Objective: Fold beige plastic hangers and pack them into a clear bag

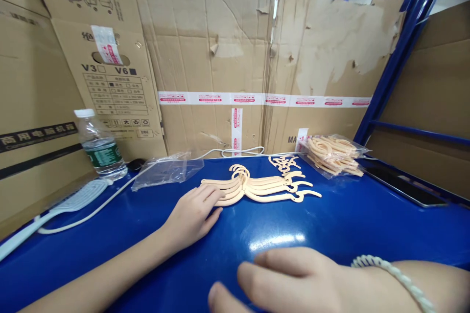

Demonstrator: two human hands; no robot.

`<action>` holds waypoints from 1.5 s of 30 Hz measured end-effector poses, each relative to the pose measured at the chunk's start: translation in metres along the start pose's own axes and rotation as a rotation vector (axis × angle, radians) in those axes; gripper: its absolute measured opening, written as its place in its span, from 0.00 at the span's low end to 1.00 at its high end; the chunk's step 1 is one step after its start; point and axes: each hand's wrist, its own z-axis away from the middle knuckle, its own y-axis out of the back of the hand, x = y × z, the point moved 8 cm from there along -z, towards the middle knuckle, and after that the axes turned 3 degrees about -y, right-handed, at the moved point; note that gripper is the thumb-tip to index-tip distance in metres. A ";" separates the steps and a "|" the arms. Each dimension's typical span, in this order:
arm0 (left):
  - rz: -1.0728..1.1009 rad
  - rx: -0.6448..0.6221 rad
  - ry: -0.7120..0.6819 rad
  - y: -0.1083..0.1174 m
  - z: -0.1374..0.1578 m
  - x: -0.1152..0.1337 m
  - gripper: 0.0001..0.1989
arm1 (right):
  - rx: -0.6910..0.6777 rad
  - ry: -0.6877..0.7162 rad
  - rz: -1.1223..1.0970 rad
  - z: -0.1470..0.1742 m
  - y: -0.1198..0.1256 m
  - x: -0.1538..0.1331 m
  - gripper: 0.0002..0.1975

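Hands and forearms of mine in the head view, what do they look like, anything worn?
Your left hand and right hand are both ungloved, with no sleeves showing. A pale, braided-looking bracelet circles the right wrist; none shows on the left.

Tabletop (352, 225) — open centre-right, cardboard (209, 63) — blocking behind

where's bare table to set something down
The blue tabletop is bare between the beige pieces, the right hand and the dark flat device; also between the white cable and the left hand. It's crowded along the back: bottle, clear bag, bagged pieces.
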 end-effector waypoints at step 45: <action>0.034 -0.286 0.275 -0.039 0.015 -0.042 0.24 | -0.822 -1.398 -0.052 0.137 -0.110 0.326 0.18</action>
